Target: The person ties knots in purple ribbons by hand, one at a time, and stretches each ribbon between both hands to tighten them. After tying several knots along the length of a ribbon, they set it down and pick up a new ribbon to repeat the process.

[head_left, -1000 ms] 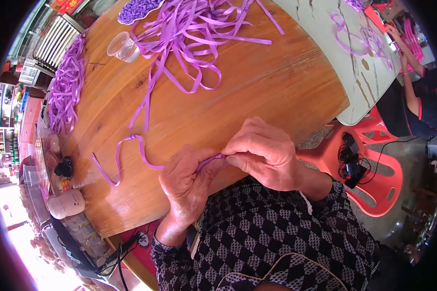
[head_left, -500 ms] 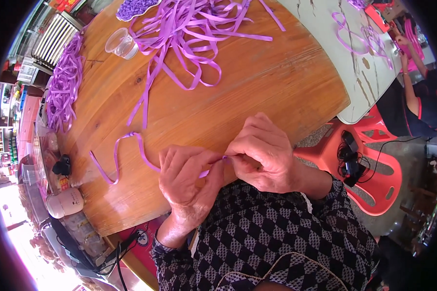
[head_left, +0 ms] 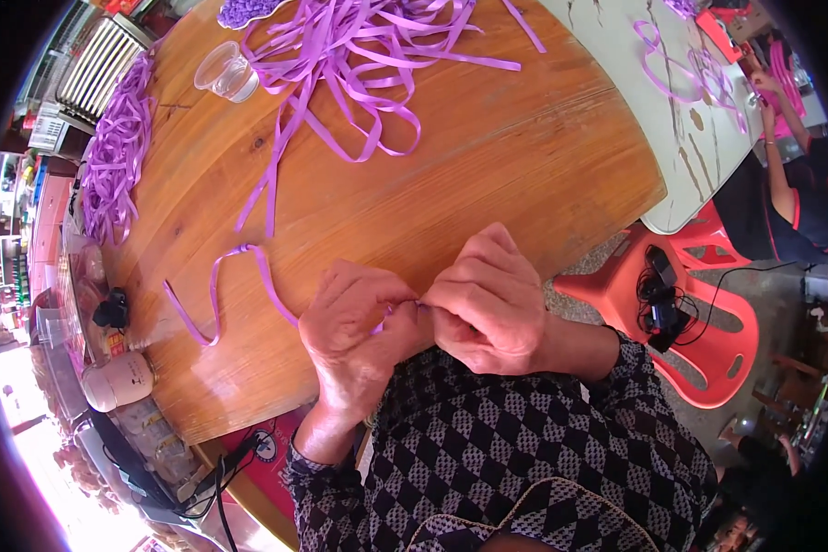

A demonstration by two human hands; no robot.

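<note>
A narrow purple ribbon (head_left: 267,276) curves over the near left part of the wooden table (head_left: 488,156) and runs up into my fingers. My left hand (head_left: 354,322) is closed, pinching the ribbon between thumb and fingertips. Beside it my right hand (head_left: 492,308) is closed too, its fingertips on the same ribbon right where a small dark purple bit shows between the hands. Both hands nearly touch, just off the table's near edge in front of my body. Most of the gripped stretch is hidden by the fingers.
Loose purple ribbons (head_left: 359,74) lie at the far side, near a clear plastic cup (head_left: 230,74) and a dish of small purple pieces (head_left: 247,11). More ribbon (head_left: 120,156) hangs along the left edge. A red plastic stool (head_left: 607,285) stands right; a person (head_left: 796,184) works beyond it.
My right hand has turned slightly and its fingers have folded in closer to the left hand. Less of the ribbon between them shows. The view has shifted a little.
</note>
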